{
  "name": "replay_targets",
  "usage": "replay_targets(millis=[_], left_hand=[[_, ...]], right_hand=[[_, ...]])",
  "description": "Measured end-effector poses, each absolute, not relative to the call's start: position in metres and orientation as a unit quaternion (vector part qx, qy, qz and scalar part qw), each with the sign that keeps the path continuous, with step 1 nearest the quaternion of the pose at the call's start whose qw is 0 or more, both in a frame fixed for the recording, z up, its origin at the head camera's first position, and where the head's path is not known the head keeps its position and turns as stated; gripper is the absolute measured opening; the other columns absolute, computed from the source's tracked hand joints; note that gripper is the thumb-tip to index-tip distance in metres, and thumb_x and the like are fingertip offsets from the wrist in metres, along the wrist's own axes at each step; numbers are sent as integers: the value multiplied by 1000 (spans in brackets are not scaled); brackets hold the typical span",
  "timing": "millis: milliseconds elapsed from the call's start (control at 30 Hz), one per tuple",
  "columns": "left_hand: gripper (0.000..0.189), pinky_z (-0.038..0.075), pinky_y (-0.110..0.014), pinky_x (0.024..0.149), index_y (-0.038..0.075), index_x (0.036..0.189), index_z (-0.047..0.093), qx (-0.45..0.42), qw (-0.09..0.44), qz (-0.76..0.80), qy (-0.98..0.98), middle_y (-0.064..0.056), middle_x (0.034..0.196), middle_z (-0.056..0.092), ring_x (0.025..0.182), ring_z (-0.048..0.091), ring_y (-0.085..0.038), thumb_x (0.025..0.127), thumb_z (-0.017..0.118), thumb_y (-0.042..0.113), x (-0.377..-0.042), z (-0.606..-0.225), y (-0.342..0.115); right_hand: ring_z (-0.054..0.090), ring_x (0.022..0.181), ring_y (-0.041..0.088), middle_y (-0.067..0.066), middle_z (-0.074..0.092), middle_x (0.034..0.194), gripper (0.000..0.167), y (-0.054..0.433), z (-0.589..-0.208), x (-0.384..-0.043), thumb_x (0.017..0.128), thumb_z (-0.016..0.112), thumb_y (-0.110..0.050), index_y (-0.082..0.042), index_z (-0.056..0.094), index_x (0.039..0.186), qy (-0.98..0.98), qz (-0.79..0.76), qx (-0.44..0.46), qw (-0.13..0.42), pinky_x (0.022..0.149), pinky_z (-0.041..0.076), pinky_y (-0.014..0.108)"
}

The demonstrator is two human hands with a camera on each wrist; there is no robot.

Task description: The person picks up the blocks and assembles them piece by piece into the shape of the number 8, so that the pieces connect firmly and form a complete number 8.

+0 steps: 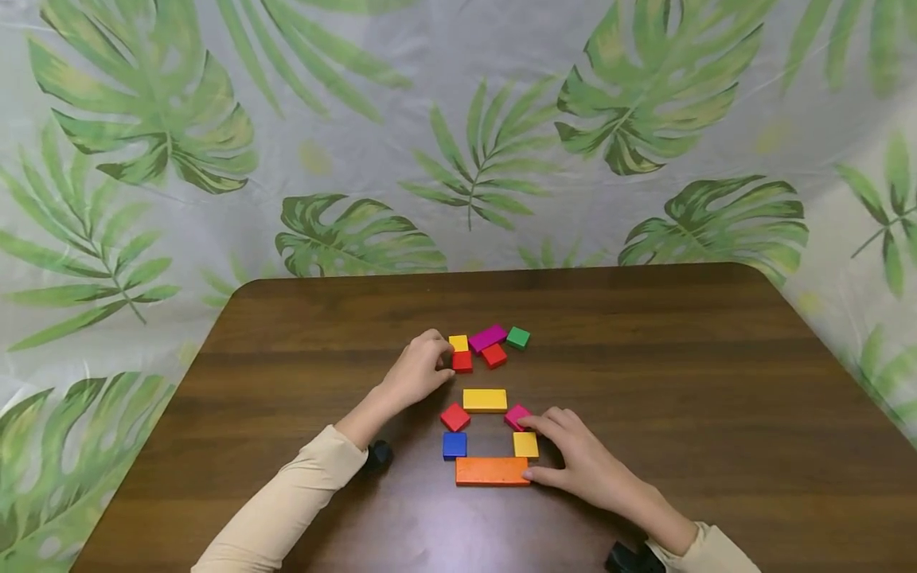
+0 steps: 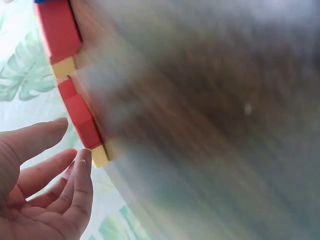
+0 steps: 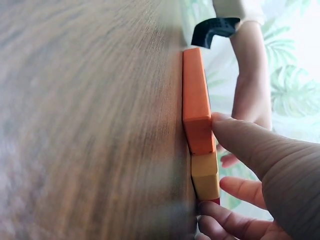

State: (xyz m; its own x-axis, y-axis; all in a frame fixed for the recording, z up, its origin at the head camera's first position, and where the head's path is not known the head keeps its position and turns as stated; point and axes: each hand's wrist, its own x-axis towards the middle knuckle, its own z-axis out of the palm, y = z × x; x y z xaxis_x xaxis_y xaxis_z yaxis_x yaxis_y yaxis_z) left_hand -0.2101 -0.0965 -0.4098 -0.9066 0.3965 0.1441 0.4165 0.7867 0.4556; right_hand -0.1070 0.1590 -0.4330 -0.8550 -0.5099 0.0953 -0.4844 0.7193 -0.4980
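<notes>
My left hand (image 1: 419, 370) is beside a small yellow block (image 1: 458, 343) and a red block (image 1: 462, 362) toward the back, fingers loosely bent and fingertips right at their left sides. In the left wrist view, its thumb stands apart from the blocks. My right hand (image 1: 583, 461) spreads along the right of a ring of blocks. Its thumb touches the end of a long orange block (image 1: 491, 472), and a fingertip rests at a magenta block (image 1: 517, 417). A yellow cube (image 1: 526, 445) lies between thumb and finger, ungripped. A blue cube (image 1: 454, 446), red block (image 1: 454, 417) and long yellow block (image 1: 485, 400) form the rest.
Behind the ring lie a longer magenta block (image 1: 487, 339), another red block (image 1: 494, 356) and a green block (image 1: 518, 338). Everything sits on a dark wooden table (image 1: 680, 358) with rounded far corners. A leaf-patterned sheet (image 1: 501, 48) hangs behind it.
</notes>
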Motion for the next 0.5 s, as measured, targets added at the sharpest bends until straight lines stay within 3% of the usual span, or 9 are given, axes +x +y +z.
replay_targets(millis=[500], left_hand=[[29,45,-25,60,6,102,71,-205,5,-202,-958,-6,93,63,68,52,-11,77,77,17,-224,-413,-90]], right_hand=[[42,94,5,-10,52,99,55,160,-433,-107,77,73,-42,-15,58,122,926,-268,-267,21,79,45,26]])
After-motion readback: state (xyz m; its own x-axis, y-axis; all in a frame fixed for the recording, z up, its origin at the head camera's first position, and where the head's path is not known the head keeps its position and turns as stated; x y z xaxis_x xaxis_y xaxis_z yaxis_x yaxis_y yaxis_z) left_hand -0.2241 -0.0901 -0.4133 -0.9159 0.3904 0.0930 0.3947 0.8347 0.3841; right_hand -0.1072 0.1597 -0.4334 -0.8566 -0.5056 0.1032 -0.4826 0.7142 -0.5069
